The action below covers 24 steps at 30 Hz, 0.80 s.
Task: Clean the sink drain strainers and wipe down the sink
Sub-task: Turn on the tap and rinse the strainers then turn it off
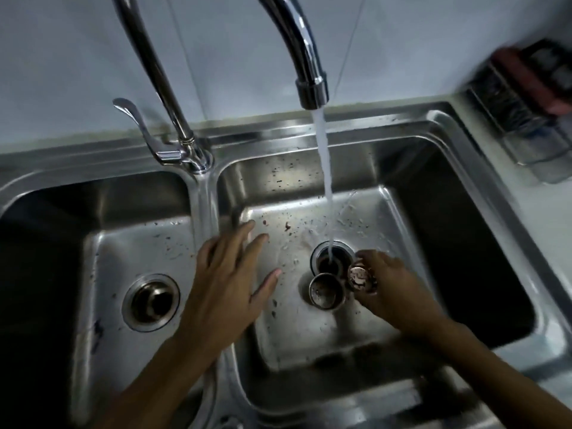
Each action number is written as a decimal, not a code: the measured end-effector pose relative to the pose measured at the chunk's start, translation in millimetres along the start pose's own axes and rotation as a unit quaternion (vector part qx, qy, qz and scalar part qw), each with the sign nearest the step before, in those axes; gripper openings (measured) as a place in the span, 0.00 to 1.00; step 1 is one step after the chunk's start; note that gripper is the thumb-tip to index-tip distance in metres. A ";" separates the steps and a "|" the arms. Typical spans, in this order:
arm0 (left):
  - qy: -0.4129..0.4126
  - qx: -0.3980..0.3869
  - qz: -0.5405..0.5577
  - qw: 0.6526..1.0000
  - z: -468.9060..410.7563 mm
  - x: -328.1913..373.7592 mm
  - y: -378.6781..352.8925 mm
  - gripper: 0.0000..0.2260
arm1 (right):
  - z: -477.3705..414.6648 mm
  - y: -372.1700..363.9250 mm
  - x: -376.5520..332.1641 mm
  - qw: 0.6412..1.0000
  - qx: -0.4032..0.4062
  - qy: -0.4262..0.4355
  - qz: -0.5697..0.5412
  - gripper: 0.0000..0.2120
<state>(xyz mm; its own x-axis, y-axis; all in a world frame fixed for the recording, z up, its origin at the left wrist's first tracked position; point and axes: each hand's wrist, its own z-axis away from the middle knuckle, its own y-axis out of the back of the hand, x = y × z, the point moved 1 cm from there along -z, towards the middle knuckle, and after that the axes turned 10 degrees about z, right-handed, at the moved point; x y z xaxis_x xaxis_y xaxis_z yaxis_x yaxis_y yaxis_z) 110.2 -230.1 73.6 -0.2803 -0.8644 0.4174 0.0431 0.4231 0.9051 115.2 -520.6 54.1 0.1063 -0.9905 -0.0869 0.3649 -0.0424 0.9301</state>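
A steel double sink (448, 187) fills the view, its right basin speckled with dark food bits. Water runs from the faucet spout (312, 91) straight into the open right drain (331, 261). A steel strainer basket (326, 291) lies on the basin floor just in front of that drain. My right hand (393, 289) is closed around a second round strainer piece (362, 278), holding it beside the stream. My left hand (229, 277) hovers over the divider with fingers spread and nothing in it. The left basin's drain (151, 301) keeps its strainer in place.
The faucet's lever handle (139, 125) rises behind the divider. A dark rack holding a red item (532, 88) stands on the counter at the back right. Grey wall tiles back the sink.
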 end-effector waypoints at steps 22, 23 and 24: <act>0.074 -0.054 -0.070 0.993 -4.4 15.6 -12.5 0.32 | -97.1 -71.0 29.7 0.991 -0.011 0.131 0.036 0.40; 0.076 -0.056 -0.071 0.993 -4.6 15.6 -12.6 0.32 | -98.5 -70.6 30.4 0.992 -0.007 0.121 0.019 0.40; 0.079 -0.058 -0.073 0.993 -5.3 15.2 -12.9 0.32 | -99.9 -70.2 29.8 0.994 -0.002 0.109 -0.012 0.40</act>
<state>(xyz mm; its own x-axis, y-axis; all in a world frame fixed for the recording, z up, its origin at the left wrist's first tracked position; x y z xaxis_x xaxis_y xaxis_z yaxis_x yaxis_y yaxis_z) 110.4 -250.1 68.7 -0.1384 -0.9498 0.2808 0.1249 0.2645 0.9563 185.1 -534.1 -49.5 0.2947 -0.9377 -0.1841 0.3739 -0.0642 0.9253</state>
